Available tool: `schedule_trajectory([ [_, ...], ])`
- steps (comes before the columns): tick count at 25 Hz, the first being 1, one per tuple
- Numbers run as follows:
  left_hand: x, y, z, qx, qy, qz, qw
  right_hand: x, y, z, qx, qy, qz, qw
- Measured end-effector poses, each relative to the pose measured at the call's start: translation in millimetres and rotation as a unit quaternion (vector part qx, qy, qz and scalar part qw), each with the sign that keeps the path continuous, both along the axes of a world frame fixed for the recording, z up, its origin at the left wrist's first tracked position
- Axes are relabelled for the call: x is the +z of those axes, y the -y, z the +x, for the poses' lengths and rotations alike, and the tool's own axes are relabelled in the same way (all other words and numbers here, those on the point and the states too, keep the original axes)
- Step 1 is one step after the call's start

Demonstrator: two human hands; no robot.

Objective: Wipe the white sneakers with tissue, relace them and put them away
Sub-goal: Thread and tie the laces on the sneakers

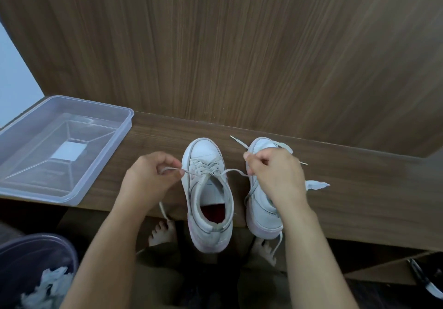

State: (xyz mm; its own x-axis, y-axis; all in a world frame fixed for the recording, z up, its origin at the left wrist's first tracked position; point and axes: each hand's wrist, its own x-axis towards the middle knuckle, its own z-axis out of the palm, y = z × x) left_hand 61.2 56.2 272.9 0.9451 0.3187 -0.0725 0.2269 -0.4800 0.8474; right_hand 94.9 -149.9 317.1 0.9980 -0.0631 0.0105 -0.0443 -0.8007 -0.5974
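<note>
Two white sneakers stand toe-away on a wooden shelf. The left sneaker is partly laced, and its heel overhangs the shelf edge. My left hand pinches one end of its lace on the left. The other end runs right to my right hand, which pinches it above the right sneaker. My right hand covers most of that shoe, and a loose lace lies over its toe.
An open clear plastic box sits on the shelf at the left. A crumpled tissue lies right of the shoes. A bin with used tissue stands on the floor at lower left. A wooden panel rises behind.
</note>
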Motion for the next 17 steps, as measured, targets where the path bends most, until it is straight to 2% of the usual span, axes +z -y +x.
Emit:
schedule_trajectory([
  [3, 0, -11, 3, -0.013, 0.003, 0.036, 0.999, -5, -9, 5, 0.049, -0.103, -0.004, 0.993],
  [5, 5, -14, 5, 0.026, 0.034, 0.08, 0.996, -2, -12, 12, 0.075, -0.154, -0.01, 0.985],
  [7, 11, -13, 9, 0.092, 0.039, 0.096, 0.99, 3, -13, 21, 0.085, -0.202, 0.056, 0.974],
  [8, 12, -13, 11, 0.114, 0.032, 0.075, 0.99, 4, -13, 25, 0.083, -0.205, 0.103, 0.97],
  [9, 13, -11, 13, 0.123, 0.026, 0.025, 0.992, 5, -14, 27, 0.077, -0.188, 0.153, 0.967],
  [11, 11, -5, 18, 0.12, 0.023, -0.129, 0.984, 3, -14, 25, 0.053, -0.142, 0.28, 0.948],
  [14, 11, 6, 28, 0.119, 0.044, -0.264, 0.956, 0, -20, 21, 0.021, -0.147, 0.464, 0.873],
  [15, 14, 10, 30, 0.116, 0.06, -0.299, 0.945, -1, -21, 22, 0.017, -0.144, 0.491, 0.859],
  [17, 18, 17, 32, 0.098, 0.094, -0.371, 0.919, 0, -23, 22, 0.012, -0.132, 0.499, 0.857],
])
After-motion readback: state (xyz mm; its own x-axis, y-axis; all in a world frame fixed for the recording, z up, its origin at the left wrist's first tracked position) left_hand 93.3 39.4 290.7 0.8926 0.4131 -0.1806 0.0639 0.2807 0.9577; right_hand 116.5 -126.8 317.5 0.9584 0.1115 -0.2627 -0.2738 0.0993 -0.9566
